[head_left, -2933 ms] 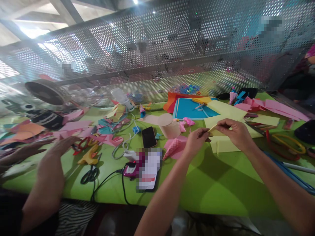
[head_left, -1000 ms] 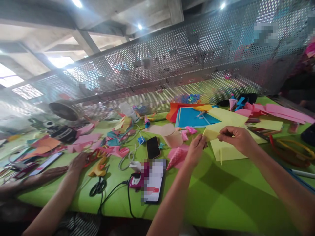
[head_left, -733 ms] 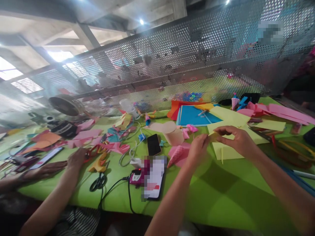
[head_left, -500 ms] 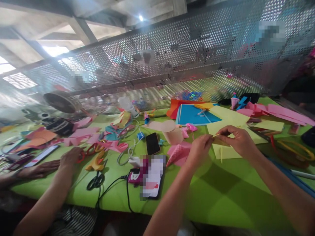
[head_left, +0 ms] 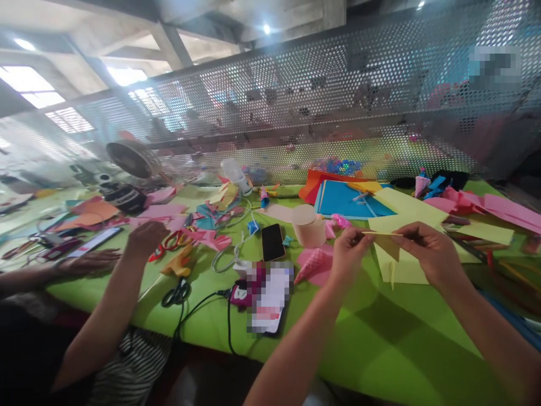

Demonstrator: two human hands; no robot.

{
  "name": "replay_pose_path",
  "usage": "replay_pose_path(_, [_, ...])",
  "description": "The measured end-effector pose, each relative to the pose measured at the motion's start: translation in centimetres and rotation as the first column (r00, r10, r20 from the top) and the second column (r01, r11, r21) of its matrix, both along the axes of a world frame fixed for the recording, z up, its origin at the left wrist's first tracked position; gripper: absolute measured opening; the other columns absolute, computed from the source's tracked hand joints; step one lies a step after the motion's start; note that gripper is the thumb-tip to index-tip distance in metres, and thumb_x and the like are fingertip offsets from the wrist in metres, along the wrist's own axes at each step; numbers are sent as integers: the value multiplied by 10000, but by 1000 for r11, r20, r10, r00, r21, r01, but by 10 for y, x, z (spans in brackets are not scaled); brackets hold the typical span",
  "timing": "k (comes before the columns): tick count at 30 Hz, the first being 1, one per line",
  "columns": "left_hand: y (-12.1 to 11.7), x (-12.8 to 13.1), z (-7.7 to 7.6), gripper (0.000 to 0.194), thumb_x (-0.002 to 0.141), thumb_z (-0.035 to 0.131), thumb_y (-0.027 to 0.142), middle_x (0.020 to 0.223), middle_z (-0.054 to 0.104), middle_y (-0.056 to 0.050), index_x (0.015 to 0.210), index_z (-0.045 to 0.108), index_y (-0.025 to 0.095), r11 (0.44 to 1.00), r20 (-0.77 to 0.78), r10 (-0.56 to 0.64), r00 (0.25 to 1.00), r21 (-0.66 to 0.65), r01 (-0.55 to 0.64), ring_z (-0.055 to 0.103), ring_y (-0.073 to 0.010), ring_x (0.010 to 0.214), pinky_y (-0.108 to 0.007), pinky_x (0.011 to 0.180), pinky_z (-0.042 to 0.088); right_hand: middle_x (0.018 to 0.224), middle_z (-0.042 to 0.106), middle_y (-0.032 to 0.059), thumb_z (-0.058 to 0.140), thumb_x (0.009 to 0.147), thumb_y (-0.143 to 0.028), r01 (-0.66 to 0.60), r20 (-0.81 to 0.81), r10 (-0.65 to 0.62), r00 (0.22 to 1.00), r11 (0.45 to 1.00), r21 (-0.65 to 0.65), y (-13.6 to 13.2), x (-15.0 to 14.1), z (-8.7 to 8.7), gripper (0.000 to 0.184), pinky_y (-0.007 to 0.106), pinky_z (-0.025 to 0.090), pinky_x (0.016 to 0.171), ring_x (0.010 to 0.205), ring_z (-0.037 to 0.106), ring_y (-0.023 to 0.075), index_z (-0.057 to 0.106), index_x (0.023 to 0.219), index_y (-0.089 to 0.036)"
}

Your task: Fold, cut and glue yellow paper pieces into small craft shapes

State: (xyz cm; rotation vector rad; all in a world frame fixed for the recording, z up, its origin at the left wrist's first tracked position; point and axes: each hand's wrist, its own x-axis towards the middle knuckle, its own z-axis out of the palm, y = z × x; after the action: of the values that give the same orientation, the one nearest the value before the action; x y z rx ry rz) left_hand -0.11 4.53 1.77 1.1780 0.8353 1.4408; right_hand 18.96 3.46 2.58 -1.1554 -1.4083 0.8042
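My left hand [head_left: 349,251] and my right hand [head_left: 425,251] are raised a little above the green table [head_left: 380,338], both pinched on one small folded piece of yellow paper [head_left: 386,242]. The paper is seen nearly edge-on, its top edge a thin line between my fingertips, a flap hanging below. Under my hands lie larger yellow sheets [head_left: 406,268]. A pink paper cone [head_left: 310,265] rests just left of my left hand.
A co-worker's hands [head_left: 146,237] reach over pink scraps and red scissors [head_left: 169,242] at the left. Black scissors [head_left: 177,293], two phones [head_left: 273,241], a paper cup [head_left: 307,225], a fan [head_left: 133,160], blue and orange sheets [head_left: 346,197]. A perforated metal screen [head_left: 296,113] backs the table.
The view has shifted slightly. My hands have kept working the yellow paper, which turned from a flat face to nearly edge-on, and my fingers have spread a little farther apart along it.
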Motion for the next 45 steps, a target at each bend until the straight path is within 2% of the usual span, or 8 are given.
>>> replay_pose_path(6, [3, 1, -4, 406, 752, 840, 513, 766, 631, -15, 924, 791, 149, 999, 67, -50, 997, -13, 51, 493, -114, 709, -227, 627, 371, 832, 711, 20, 825, 790, -494, -2, -20, 2, 1000, 1000, -30, 0, -1, -2, 271, 328, 479, 676, 760, 607, 190, 731, 888, -259])
replay_pose_path(16, [2, 2, -1, 434, 723, 861, 526, 757, 666, -29, 911, 796, 140, 998, 86, -53, 995, -18, 55, 527, -119, 700, -238, 634, 390, 848, 731, 26, 854, 755, -507, 17, -53, -18, 998, 1000, -26, 2, 0, -3, 295, 341, 512, 697, 769, 638, 204, 736, 868, -261])
replay_pose_path(23, [2, 2, -1, 464, 693, 871, 553, 724, 649, -22, 869, 765, 138, 999, 60, -29, 998, -31, 31, 526, -116, 665, -245, 621, 402, 872, 721, 19, 842, 781, -495, -11, -52, 10, 999, 1000, -26, 3, 1, -4, 280, 341, 510, 743, 802, 636, 199, 741, 908, -267])
replay_pose_path(28, [2, 1, 1, 454, 686, 875, 550, 699, 643, -11, 838, 763, 138, 1000, 47, -6, 999, -14, 7, 522, -109, 653, -238, 614, 396, 828, 698, 4, 845, 785, -474, -21, -55, 20, 998, 1000, -17, 3, 1, -5, 265, 312, 480, 704, 761, 607, 174, 743, 900, -259])
replay_pose_path(34, [1, 2, 2, 456, 653, 897, 544, 688, 653, -6, 812, 748, 143, 998, 89, -23, 996, -52, 28, 539, -105, 648, -229, 615, 411, 807, 718, 10, 856, 763, -482, -11, -83, 7, 997, 999, -40, 1, -1, -3, 272, 318, 497, 688, 745, 624, 185, 746, 853, -250])
replay_pose_path(45, [-2, 0, 4, 381, 731, 864, 500, 720, 669, -9, 834, 731, 158, 998, 105, -64, 992, -20, 67, 611, -125, 702, -250, 709, 491, 792, 715, 7, 858, 762, -483, -28, -122, 22, 992, 998, -51, -1, -5, 0, 268, 308, 498, 680, 737, 626, 177, 754, 841, -248])
